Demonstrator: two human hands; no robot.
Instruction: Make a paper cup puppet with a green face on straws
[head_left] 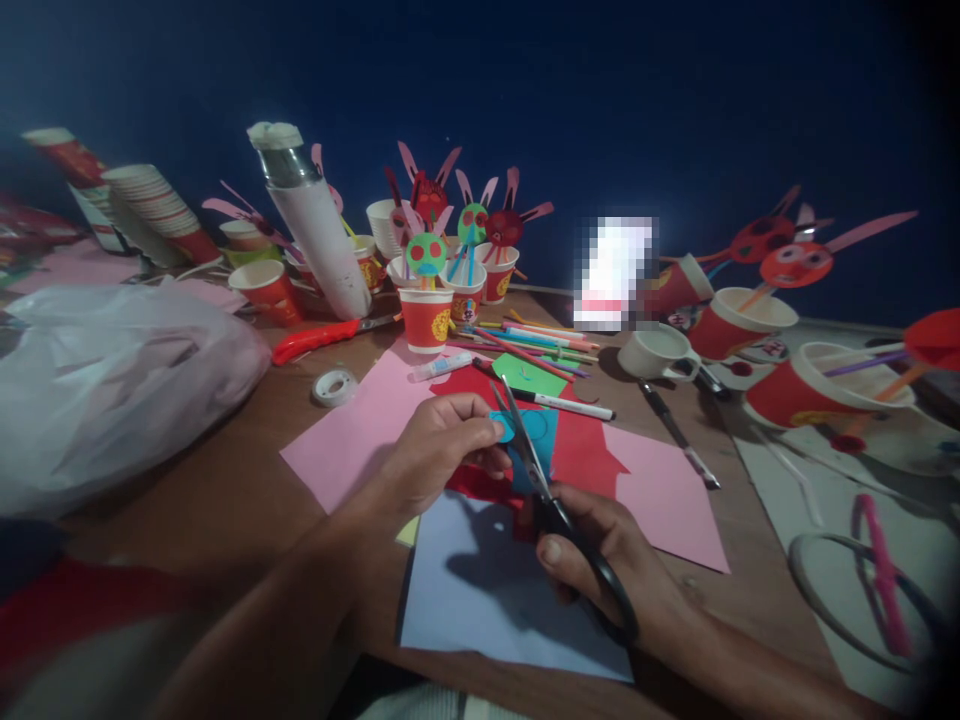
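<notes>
My left hand (450, 445) pinches a small piece of blue paper (507, 428) between thumb and fingers. In my right hand (607, 545) are black-handled scissors (534, 465), their blades parted and pointing up and away, close beside the blue piece. Behind the blades a larger blue paper (546, 445) shows a drawn round outline; whether it joins the pinched piece I cannot tell. Below both hands lies a pale blue sheet (480, 600), with red paper (592, 450) and pink sheets (667, 490) around it.
Red paper cups (427, 320) with paper rabbit faces on straws stand at the back and right. A white marker (574, 405), coloured straws (540, 345), tape (334, 387), a red cutter (319, 342), a mug (656, 352) and a plastic bag (127, 390) surround the work area.
</notes>
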